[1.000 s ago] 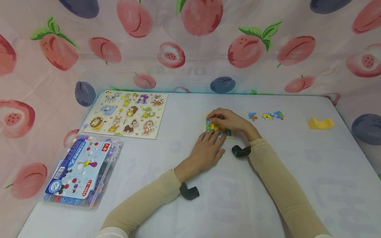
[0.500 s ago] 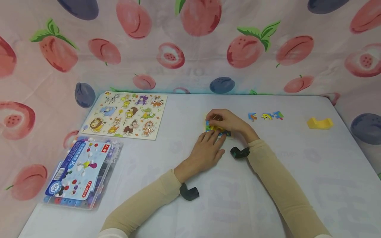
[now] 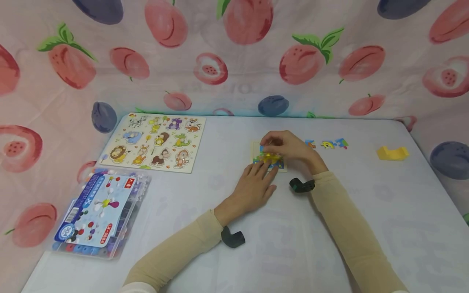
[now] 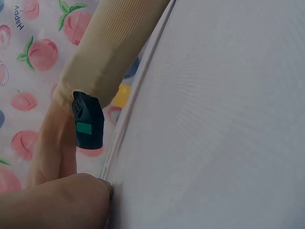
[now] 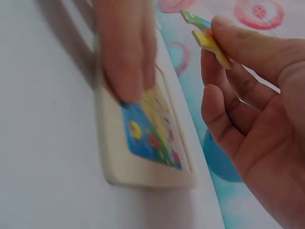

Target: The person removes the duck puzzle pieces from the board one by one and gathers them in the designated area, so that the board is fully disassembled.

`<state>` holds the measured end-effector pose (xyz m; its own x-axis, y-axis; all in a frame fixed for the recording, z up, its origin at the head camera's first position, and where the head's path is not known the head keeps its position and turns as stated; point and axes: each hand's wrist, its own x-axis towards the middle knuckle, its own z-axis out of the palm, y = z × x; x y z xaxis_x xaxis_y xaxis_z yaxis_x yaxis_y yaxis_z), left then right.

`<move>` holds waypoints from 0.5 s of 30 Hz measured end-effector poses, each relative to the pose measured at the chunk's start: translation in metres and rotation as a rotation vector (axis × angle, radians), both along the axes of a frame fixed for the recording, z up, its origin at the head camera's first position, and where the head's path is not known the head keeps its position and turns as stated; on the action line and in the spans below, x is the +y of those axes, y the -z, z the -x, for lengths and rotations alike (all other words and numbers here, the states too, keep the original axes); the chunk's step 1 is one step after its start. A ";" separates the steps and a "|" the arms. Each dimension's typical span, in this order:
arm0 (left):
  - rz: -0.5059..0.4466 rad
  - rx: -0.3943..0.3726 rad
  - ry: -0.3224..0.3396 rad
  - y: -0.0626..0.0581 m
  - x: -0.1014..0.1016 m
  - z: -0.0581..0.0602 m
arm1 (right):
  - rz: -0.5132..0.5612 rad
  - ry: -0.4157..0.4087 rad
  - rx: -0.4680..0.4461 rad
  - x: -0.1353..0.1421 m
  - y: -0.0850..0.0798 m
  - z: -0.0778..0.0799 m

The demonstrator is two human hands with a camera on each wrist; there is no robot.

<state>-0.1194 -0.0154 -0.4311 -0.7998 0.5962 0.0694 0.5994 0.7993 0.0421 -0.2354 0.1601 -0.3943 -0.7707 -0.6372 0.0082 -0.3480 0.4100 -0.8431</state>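
Right hand (image 3: 289,147) lifted off small puzzle board (image 3: 269,159), shifted slightly toward far side and right; earlier it lay pressed over board's middle. Now pinches puzzle piece (image 5: 206,37) between thumb and fingertips, piece held clear above board, no contact. More of board's picture exposed below that grip than before. Right forearm with black wrist camera (image 3: 302,185) moved slightly right along with hand. Loose pieces (image 3: 327,143) beyond grip now partly hidden behind right hand.
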 end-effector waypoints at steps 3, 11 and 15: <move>0.000 -0.013 -0.002 0.001 0.001 0.000 | 0.022 0.008 -0.002 0.009 -0.001 0.001; 0.020 -0.023 -0.010 0.002 0.001 0.000 | 0.041 0.029 -0.001 0.034 0.005 0.005; 0.015 -0.020 -0.014 0.002 0.000 0.000 | 0.059 0.042 0.005 0.044 0.006 0.004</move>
